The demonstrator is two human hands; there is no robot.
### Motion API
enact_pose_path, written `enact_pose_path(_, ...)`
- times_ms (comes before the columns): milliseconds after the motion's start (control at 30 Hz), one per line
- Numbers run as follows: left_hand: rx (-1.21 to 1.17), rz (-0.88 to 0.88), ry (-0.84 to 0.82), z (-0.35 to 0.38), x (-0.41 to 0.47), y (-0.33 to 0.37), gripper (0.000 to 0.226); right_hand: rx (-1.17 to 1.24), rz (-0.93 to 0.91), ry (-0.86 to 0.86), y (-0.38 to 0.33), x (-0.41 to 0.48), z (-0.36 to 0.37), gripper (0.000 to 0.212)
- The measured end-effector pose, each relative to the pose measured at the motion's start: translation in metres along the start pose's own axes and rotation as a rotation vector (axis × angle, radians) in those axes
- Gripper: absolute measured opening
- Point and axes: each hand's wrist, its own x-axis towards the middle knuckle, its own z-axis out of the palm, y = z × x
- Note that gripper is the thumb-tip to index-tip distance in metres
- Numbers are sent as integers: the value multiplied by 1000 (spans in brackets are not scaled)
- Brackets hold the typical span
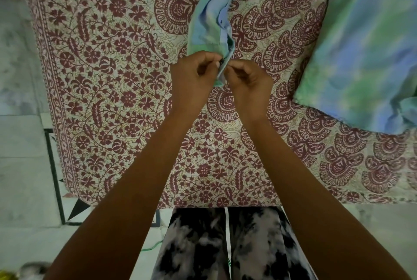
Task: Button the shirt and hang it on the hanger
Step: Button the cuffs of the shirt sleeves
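A green and blue tie-dyed shirt [365,38] lies spread on the bed, with its larger part at the right and a narrower front panel [207,20] running down the middle. My left hand [191,76] and my right hand [246,83] meet at the lower end of that panel, each pinching the shirt's front edge [222,69] between thumb and fingers. A small dark button shows between the fingertips. No hanger is in view.
The bed carries a cream sheet [108,81] printed with maroon flowers and paisley. A pale marble floor [20,144] with a black inlay line lies to the left. My legs in black and white trousers [203,246] stand against the bed's near edge.
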Motion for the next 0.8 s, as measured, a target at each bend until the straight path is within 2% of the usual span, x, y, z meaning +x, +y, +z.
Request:
enact_pose_path(167, -119, -108, -34, 3, -7, 9, 23, -273, -221, 103, -4, -1, 2, 12)
enact_pose_path(300, -217, -213, 25, 7, -8, 10, 16, -440, -348, 166, -2, -5, 8, 11)
enact_pose_path(400, -266, -296, 48, 10, -7, 11, 9, -400, -305, 157, 1, -8, 9, 15)
enact_pose_path(600, -355, -389, 12, 11, -6, 12, 11, -247, -169, 167, 2, -12, 11, 16)
enact_pose_path(700, -409, -438, -55, 5, -4, 5, 15, -99, -65, 84, 3, -9, 9, 12)
enact_pose_path(800, -334, -369, -78, 1, -2, -5, 10, -68, -15, -41, 2, 1, 4, 9)
